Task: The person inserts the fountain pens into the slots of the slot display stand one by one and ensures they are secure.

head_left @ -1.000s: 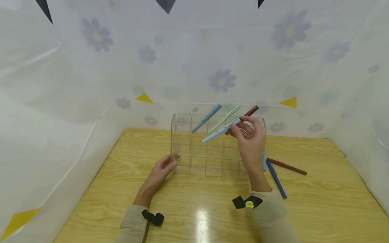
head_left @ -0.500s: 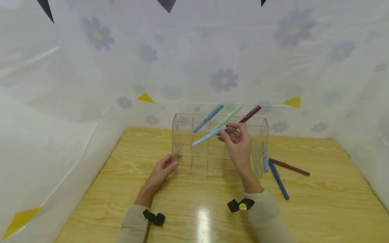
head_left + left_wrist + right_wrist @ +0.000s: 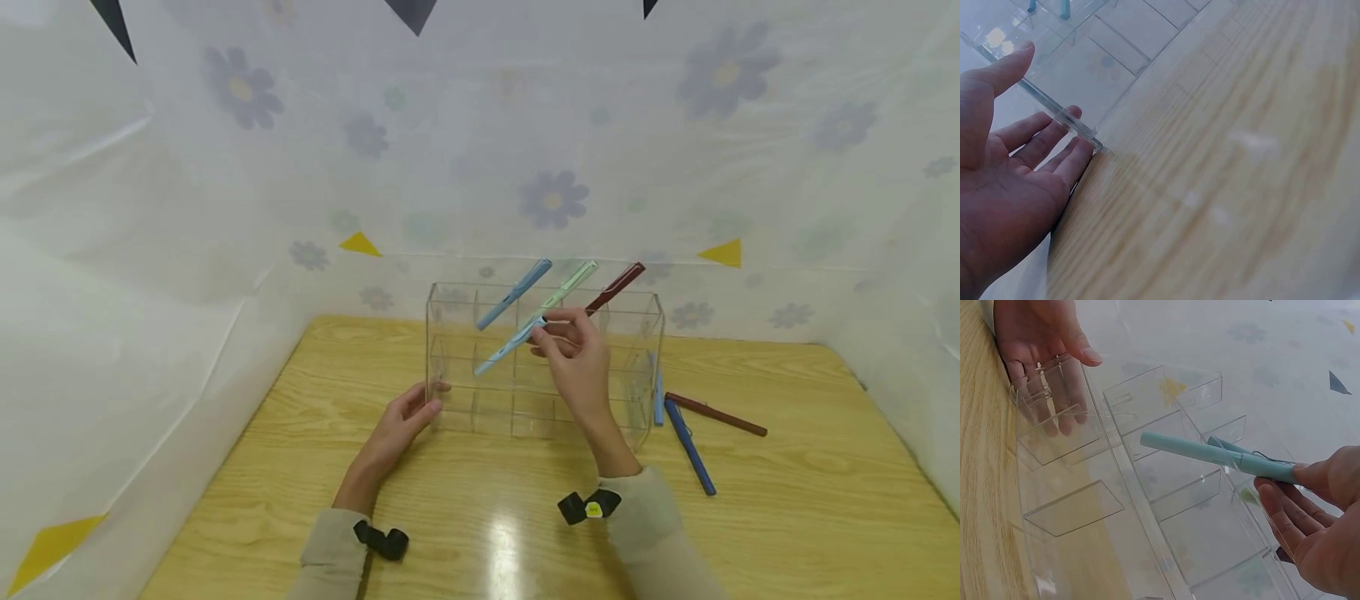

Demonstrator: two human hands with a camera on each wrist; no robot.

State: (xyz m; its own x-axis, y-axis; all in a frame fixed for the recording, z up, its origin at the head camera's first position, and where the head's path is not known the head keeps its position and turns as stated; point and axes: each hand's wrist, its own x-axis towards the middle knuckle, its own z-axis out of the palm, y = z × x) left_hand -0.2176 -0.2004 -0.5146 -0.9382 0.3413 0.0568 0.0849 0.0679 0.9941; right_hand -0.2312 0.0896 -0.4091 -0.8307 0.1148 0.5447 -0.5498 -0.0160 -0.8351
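A clear acrylic organizer [image 3: 487, 408] with rows of compartments stands on the wooden table. My left hand [image 3: 401, 421] holds its lower left corner, thumb in front and fingers reaching round the side edge. With thumb and fingers my right hand [image 3: 577, 358] pinches a light blue capped pen [image 3: 1191, 448] near its cap end. That pen slants in front of the compartments, its free end pointing down and left. Behind it, a blue pen [image 3: 513, 294], a pale green pen [image 3: 573, 283] and a dark red pen [image 3: 617, 287] lean in the top row.
Right of the organizer lie a dark red pen [image 3: 716, 414], a dark blue pen [image 3: 690, 446] and a light blue pen [image 3: 658, 400]. White flower-patterned sheeting [image 3: 465, 150] encloses the back and sides of the table [image 3: 450, 517].
My right hand has moved left and slightly down with the light blue pen, which now slants more steeply. The left hand stays at the organizer's corner.
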